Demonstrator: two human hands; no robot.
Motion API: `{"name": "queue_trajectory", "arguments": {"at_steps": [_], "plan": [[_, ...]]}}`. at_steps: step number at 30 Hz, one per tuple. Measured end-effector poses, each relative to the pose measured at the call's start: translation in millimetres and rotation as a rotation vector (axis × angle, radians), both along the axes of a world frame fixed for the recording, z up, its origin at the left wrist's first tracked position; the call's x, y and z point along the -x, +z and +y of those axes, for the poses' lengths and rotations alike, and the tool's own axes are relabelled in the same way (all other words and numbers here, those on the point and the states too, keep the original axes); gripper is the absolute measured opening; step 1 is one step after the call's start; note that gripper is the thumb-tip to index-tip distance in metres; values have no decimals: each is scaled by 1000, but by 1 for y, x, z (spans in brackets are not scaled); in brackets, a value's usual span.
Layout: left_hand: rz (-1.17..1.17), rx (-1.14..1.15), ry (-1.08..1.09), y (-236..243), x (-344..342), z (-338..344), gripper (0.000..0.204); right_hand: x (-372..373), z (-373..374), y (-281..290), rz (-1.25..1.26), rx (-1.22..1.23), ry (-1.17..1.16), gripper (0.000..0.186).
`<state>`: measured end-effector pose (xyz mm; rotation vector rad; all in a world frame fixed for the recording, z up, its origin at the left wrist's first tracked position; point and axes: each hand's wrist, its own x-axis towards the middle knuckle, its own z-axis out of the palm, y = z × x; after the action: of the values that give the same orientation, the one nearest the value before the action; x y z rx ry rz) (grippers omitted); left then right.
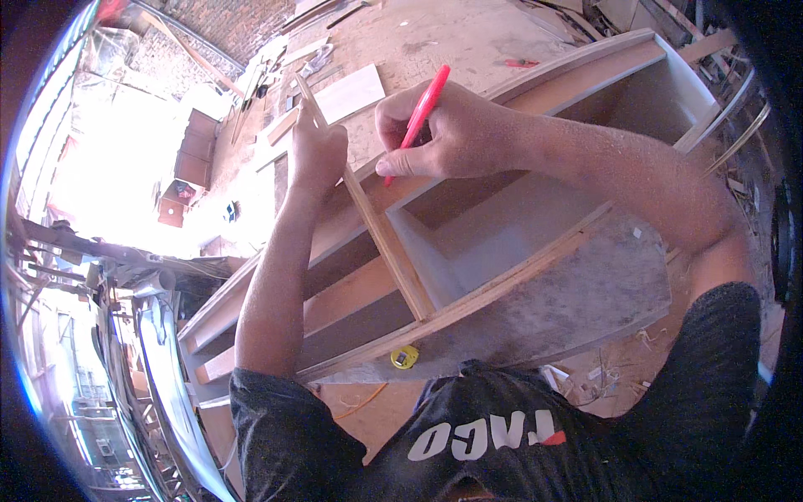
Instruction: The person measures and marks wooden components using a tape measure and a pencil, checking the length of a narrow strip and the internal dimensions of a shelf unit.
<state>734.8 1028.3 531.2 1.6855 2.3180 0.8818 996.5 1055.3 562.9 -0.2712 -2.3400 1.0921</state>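
Note:
My right hand (pixel 456 134) grips a red pen (pixel 425 109), its tip pointing down toward the wooden cabinet frame (pixel 519 289). The fingers of my left hand (pixel 318 155) are closed around a narrow wooden strip (pixel 385 238). That strip lies across the open frame, with its near end at the front rail and its far end past my hand. Whether the pen tip touches wood I cannot tell. Below the strip's near end a yellow tape measure (pixel 405 357) rests on the grey board (pixel 535 309) in front of the frame.
Beyond the frame, a pale flat panel (pixel 351 92) and loose wood pieces lie on the dusty floor (pixel 468 42). A brown cabinet (pixel 195 149) stands at the far left. Stacked scrap and metal parts (pixel 150 335) crowd the left side. A red tool (pixel 522 63) lies past the frame.

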Motion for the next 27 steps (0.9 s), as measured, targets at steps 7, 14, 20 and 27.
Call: {"name": "queue_trajectory", "arguments": {"at_steps": [7, 14, 20, 27], "plan": [[-104, -25, 4, 5, -9, -9, 85, 27, 22, -13, 27, 56, 181, 11], [-127, -67, -40, 1, -3, -9, 84, 28, 25, -20, 64, 1, 172, 7], [-212, -144, -97, -12, 5, -4, 82, 26, 26, -20, 47, -55, 169, 10], [-177, -151, -104, -9, 6, -4, 81, 28, 25, -22, 94, -71, 157, 13]]}}
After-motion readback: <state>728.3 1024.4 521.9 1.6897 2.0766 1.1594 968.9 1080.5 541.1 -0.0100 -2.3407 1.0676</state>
